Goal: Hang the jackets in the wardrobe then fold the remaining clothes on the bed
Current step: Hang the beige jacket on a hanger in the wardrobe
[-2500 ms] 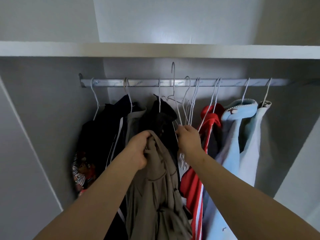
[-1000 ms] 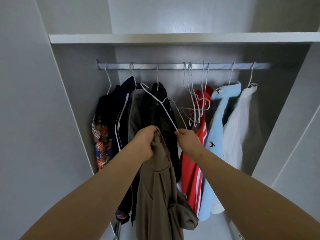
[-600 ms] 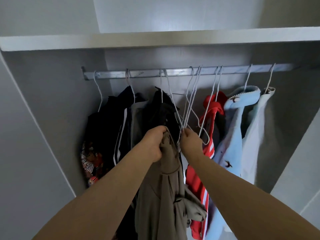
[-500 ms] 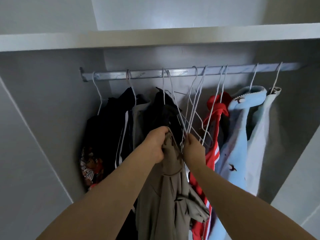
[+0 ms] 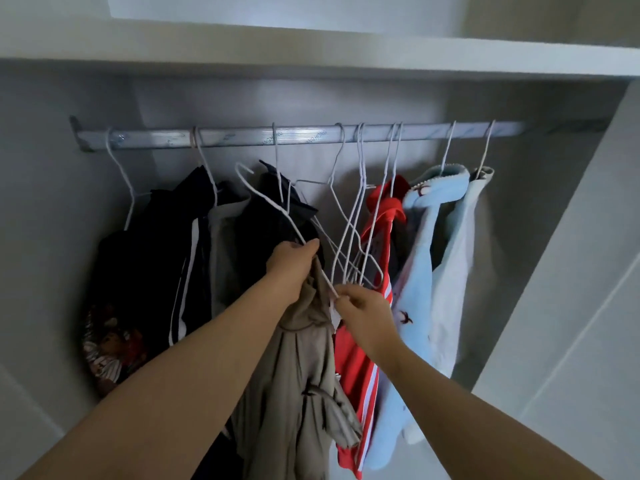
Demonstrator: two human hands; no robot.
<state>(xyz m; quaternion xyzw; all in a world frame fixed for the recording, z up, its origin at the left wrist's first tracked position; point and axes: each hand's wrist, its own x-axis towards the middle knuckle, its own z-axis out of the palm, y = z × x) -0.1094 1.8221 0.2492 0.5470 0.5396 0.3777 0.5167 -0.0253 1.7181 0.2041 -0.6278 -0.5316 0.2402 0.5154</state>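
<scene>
Freed from the rail (image 5: 225, 137), the hanger (image 5: 266, 202) (hook now in mid-air) is pinched in the right hand (image 5: 367, 308) beside the jacket (image 5: 298, 375) gripped by the left hand (image 5: 292, 268), ready for threading.

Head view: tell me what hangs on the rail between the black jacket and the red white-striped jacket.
Only empty white wire hangers hang there on the silver metal rail, with no garment on them; the head view shows it.
</scene>
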